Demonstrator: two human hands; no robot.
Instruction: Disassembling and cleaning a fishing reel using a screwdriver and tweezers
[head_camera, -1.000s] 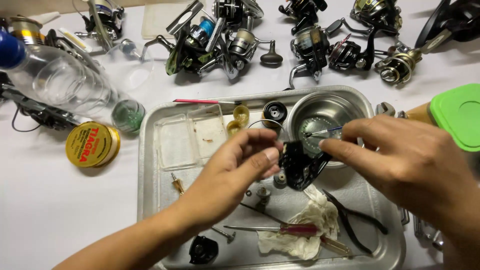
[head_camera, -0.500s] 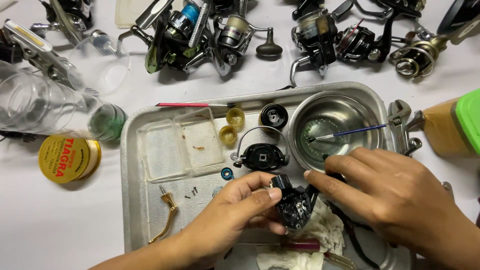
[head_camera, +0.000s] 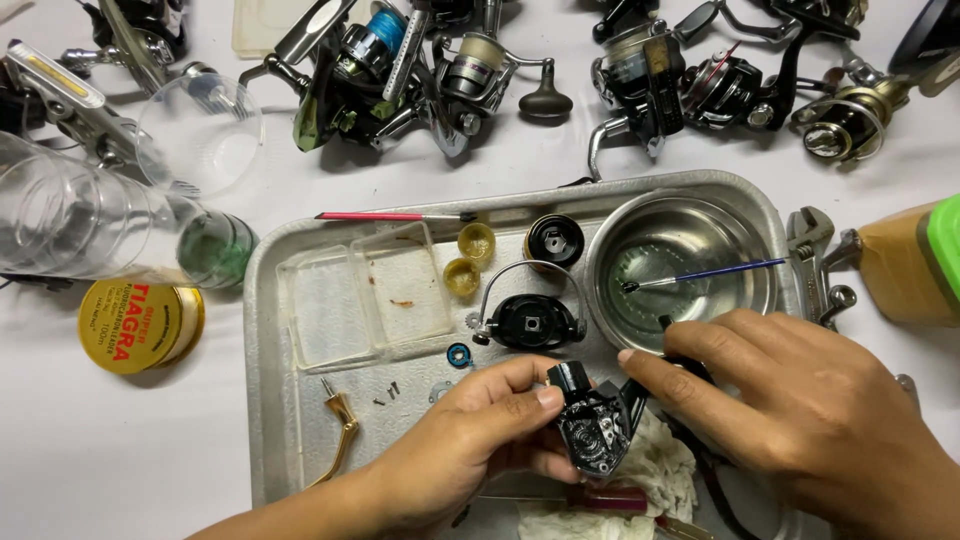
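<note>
- Holding an opened black reel body (head_camera: 592, 430) over the lower middle of a metal tray (head_camera: 262, 300), the left hand (head_camera: 470, 450) pinches it between thumb and fingers, the grip narrow and closed on the part.
- The right hand (head_camera: 800, 420) closes on the same body from the other side; whether it also pinches a small tool cannot be told.
- Judging by the layout, disassembly looks well advanced: the side cover is off and the gears inside show, while a black rotor with its bail wire (head_camera: 528, 318), a black spool (head_camera: 553, 240), two yellow caps (head_camera: 470, 258), a blue washer (head_camera: 459, 354), a gold handle (head_camera: 340, 432) and loose screws lie separately in the tray.
- The body's inner parts remain in place.
- A steel bowl (head_camera: 700, 215) with a blue brush (head_camera: 715, 272) sits at the tray's far right, a clear plastic box (head_camera: 365, 295) at its left.
- A crumpled cloth (head_camera: 655, 470) and a red-handled tool (head_camera: 590, 500) crowd the space beneath the hands.
- Several whole fishing reels (head_camera: 400, 70) line the white table (head_camera: 110, 450) beyond the tray, with a yellow tin (head_camera: 140, 325) and a clear bottle (head_camera: 90, 225) to the left.
</note>
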